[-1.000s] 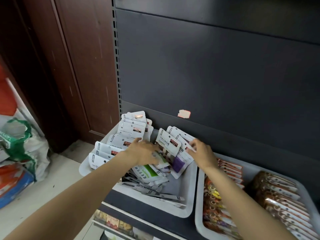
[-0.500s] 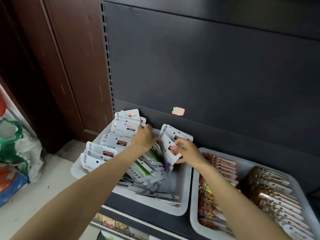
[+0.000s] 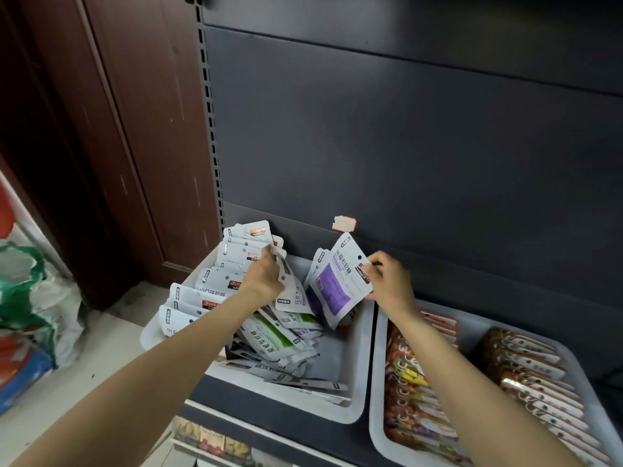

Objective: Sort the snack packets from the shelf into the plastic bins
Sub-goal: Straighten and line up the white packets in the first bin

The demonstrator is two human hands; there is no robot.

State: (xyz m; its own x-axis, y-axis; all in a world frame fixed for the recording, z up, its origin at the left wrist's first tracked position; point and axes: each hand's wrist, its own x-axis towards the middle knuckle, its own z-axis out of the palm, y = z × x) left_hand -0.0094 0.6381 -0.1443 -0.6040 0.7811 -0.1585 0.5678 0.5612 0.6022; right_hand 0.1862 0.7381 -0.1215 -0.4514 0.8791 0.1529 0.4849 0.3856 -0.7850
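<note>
On the dark shelf (image 3: 215, 397), seen from the head camera, two pale plastic bins sit side by side, their rims almost touching. Over the left bin (image 3: 354, 372) both bare hands are at work. The right hand (image 3: 391, 281) has its fingers and thumb curled round the top right corner of a white packet with a purple panel (image 3: 338, 284), holding it tilted, its top edge up towards the dark back panel (image 3: 404, 129); at least one more white packet stands just behind it on its left side. The left hand (image 3: 264, 279) reaches in from the lower left with its fingers bent onto the top of a white packet (image 3: 293, 291) that leans against the purple one; whether the fingers pinch that packet or only press on it cannot be told, since the back of the hand hides them. Behind and left of this hand a row of white packets (image 3: 215, 281) stands upright along the left side of the bin, overlapping one another. Below the hands a loose heap of packets, one with a green panel (image 3: 269, 335), lies flat on the bin floor. The right bin (image 3: 376, 416) holds two neat rows: reddish orange packets (image 3: 409, 392) on its left side and brown packets (image 3: 526, 369) on its right. A small torn label (image 3: 344, 224) sticks to the back panel above the left bin. A brown wooden door (image 3: 135, 112) stands left of the shelf unit, and green and white bags (image 3: 30, 298) lie on the floor at the far left.
</note>
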